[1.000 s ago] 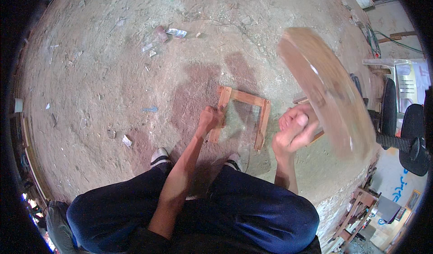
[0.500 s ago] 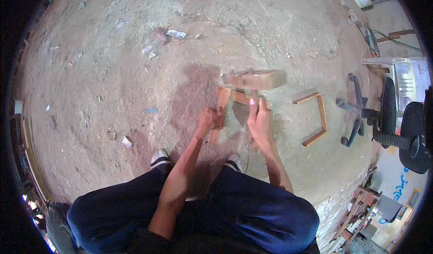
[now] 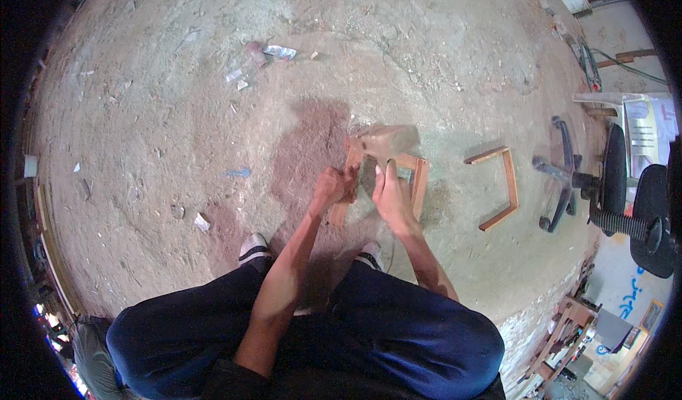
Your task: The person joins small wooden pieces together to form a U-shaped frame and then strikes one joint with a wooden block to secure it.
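Note:
A small wooden frame [image 3: 420, 190] stands on the dirt floor between my feet and the far rubble, with two side pieces and a far crosspiece in sight. My left hand [image 3: 333, 187] is closed around its left side piece. In my right hand [image 3: 393, 200] is the handle of a wooden mallet [image 3: 389, 139]. The block-shaped mallet head, slightly blurred, lies over the frame's far left corner and hides much of the crosspiece. Whether the head touches the wood I cannot tell.
A three-sided wooden frame piece [image 3: 509, 180] lies to the right. Beyond it are an office chair's star base [image 3: 561, 173] and its black seat [image 3: 613, 162]. Crumpled foil [image 3: 279, 52] and scraps litter the floor. My shoes [image 3: 253, 248] are close by.
The mallet has come down and to the left, onto the frame's far left corner. My right hand moved left with it, uncovering the right side piece. The left hand kept its hold.

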Demonstrator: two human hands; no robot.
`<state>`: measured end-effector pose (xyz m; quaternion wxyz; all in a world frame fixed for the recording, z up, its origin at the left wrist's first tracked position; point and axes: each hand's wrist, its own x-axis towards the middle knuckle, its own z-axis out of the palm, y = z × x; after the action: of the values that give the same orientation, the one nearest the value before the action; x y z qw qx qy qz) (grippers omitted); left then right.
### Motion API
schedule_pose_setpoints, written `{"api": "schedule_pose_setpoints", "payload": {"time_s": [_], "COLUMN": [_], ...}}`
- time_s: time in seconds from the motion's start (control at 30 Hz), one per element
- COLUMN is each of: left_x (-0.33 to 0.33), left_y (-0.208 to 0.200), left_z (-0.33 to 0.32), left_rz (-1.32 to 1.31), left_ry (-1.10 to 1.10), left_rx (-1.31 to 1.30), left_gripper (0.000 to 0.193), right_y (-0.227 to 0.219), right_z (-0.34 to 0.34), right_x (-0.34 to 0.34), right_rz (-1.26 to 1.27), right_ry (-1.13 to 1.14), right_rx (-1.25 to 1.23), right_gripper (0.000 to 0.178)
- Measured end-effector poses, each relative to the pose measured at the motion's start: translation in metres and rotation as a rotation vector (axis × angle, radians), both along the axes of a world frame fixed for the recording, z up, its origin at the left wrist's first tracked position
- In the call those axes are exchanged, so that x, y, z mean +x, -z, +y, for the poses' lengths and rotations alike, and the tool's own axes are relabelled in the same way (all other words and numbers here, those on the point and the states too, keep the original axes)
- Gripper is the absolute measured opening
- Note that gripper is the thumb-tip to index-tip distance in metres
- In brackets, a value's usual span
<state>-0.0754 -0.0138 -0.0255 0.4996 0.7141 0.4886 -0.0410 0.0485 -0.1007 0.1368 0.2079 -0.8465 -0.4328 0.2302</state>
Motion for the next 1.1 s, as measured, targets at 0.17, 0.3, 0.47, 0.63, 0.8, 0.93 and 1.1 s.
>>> {"api": "schedule_pose_setpoints", "payload": {"time_s": [0.17,0.3,0.47,0.63,0.8,0.93,1.1], "left_x": [-0.006,0.01,-0.001,-0.009,0.007,0.006,0.003], "left_y": [-0.005,-0.018,-0.013,0.002,-0.033,0.007,0.041], "left_z": [0.007,0.0,-0.007,-0.005,-0.001,-0.009,-0.011], "left_rz": [-0.032,-0.029,-0.029,-0.13,-0.01,-0.082,-0.087], "left_ry": [0.473,0.039,-0.064,0.101,-0.118,-0.032,-0.214], "left_rx": [0.437,-0.043,0.272,0.51,0.019,-0.033,0.007], "left_gripper": [0.057,0.053,0.063,0.058,0.062,0.067,0.071], "right_y": [0.006,-0.004,-0.032,-0.006,-0.013,-0.002,-0.043], "right_z": [0.001,-0.006,-0.002,-0.003,-0.01,-0.003,0.003], "right_x": [0.015,0.026,0.006,-0.006,0.005,0.014,0.008], "right_rz": [-0.07,-0.273,-0.134,-0.049,-0.103,-0.064,-0.025], "right_ry": [-0.043,-0.017,0.004,-0.056,-0.02,-0.041,0.088], "right_rx": [0.107,0.397,0.526,0.016,0.371,-0.002,0.458], "right_gripper": [0.035,0.033,0.031,0.03,0.031,0.029,0.029]}}
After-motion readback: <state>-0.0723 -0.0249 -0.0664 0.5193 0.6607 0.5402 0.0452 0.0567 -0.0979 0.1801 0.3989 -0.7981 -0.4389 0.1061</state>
